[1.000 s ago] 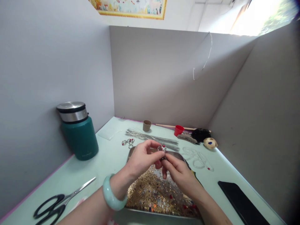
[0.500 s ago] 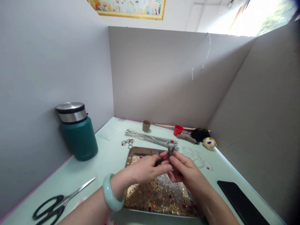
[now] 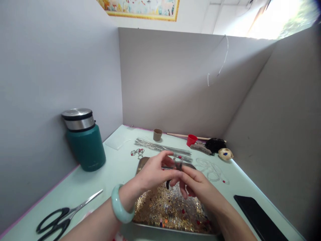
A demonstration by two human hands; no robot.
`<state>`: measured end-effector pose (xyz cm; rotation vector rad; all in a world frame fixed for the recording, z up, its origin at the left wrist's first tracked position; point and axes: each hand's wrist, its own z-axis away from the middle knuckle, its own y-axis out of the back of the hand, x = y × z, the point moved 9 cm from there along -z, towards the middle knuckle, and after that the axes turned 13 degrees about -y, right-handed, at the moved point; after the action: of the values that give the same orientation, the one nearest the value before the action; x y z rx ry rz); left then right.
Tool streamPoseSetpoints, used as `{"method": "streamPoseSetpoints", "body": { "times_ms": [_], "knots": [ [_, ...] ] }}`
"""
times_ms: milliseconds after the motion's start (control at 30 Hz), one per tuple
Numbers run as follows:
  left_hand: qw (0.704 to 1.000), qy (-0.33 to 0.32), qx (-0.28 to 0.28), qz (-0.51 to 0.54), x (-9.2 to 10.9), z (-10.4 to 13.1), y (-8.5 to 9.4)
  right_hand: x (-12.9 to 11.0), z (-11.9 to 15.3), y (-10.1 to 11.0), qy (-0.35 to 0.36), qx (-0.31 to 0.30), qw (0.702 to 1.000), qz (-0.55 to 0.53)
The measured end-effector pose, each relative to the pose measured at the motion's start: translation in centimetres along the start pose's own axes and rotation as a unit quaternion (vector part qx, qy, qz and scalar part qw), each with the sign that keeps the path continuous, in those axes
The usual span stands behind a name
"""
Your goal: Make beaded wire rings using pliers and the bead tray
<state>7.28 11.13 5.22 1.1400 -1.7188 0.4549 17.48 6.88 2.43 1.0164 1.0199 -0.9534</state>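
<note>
Small black-handled pliers (image 3: 178, 165) are between my two hands above a metal tray (image 3: 142, 162) of gold, silver and coloured beads. My left hand (image 3: 156, 170), with a pale green bangle (image 3: 119, 205) on its wrist, curls around the pliers' handles, which are spread apart. Its thumb reaches the fingertips of my right hand (image 3: 194, 182). Those right fingers are pinched together beside the pliers' jaws; what they hold is hidden. A bent wire piece with a red bead (image 3: 180, 157) shows just above the jaws.
Behind the tray lie a wire bundle (image 3: 150, 145), a beaded chain (image 3: 137, 153), a brown cup (image 3: 157, 134) and a red cup (image 3: 192, 140). A teal flask (image 3: 86, 147) and scissors (image 3: 67, 214) are at left, coiled wire (image 3: 210, 169) and a black flat object (image 3: 258, 214) at right.
My left hand has opened wider and risen a little, its fingers lifting. The pliers' handles have spread apart and the jaws have shifted slightly left and down.
</note>
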Motion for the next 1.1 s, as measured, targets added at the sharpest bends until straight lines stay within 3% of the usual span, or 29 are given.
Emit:
{"method": "streamPoseSetpoints", "body": {
  "times_ms": [200,300,400,533,667,867,967,1033,1100],
  "knots": [
    [0.998,0.009,0.02,0.057,0.8,-0.4,-0.1,0.0,0.0,-1.2,0.007,-0.013,0.998,0.057],
    [0.994,-0.001,0.073,0.08,1.6,-0.6,1.0,0.3,-0.2,-1.3,-0.001,-0.016,0.996,0.091],
    [0.987,0.007,0.111,0.115,1.7,-0.7,1.9,0.6,-0.6,-0.7,-0.009,0.017,0.988,0.156],
    [0.978,0.072,0.122,0.15,0.7,-0.3,1.9,0.2,-0.8,-0.1,-0.003,0.08,0.964,0.254],
    [0.97,0.076,0.145,0.179,0.4,-0.1,2.1,0.7,-1.1,-0.2,-0.001,0.095,0.955,0.282],
    [0.973,0.071,0.152,0.158,0.1,-0.1,2.3,2.3,-1.6,0.0,-0.014,0.086,0.955,0.282],
    [0.98,0.061,0.159,0.105,-0.1,-0.1,2.7,1.9,-1.7,1.7,-0.014,0.146,0.954,0.262],
    [0.983,0.051,0.159,0.074,-0.2,-0.1,2.9,1.4,-1.4,2.8,-0.004,0.172,0.969,0.176],
    [0.985,0.043,0.156,0.052,-0.2,-0.2,3.0,0.7,-1.0,3.0,0.021,0.15,0.988,0.029]
  ]
}}
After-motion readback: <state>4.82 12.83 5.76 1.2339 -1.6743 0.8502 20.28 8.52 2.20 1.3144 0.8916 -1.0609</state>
